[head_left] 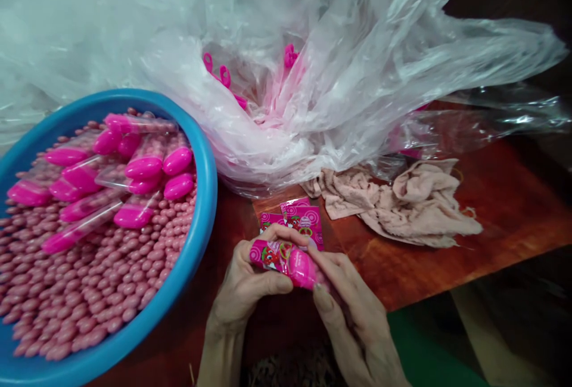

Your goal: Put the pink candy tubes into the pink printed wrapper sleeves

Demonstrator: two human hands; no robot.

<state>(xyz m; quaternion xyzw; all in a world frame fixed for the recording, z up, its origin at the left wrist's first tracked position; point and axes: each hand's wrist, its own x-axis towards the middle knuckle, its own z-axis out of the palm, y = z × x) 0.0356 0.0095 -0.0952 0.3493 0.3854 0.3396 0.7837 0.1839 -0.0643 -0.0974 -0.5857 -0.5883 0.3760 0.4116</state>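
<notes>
A pink tube [304, 269] with a printed wrapper [270, 256] around its left part lies between the two hands, held above the bench [411, 274] close to its near edge; the left hand [243, 282] grips the wrapped end, thumb along the near side and fingers arched over the far side; the right hand [353, 309] has its fingers closed about the other end, thumb tip at the near side, covering much of that end; more printed packets [308, 220] lie on the bench just beyond the left fingers; a crumpled cloth [402, 202] rests to their right; toward the far edge spreads plastic sheeting [357, 77] with pink caps [224, 76] in it; at the left edge a blue basin [208, 196] holds pink balls [111, 279], with pink-capped tubes [143, 167] on top.
</notes>
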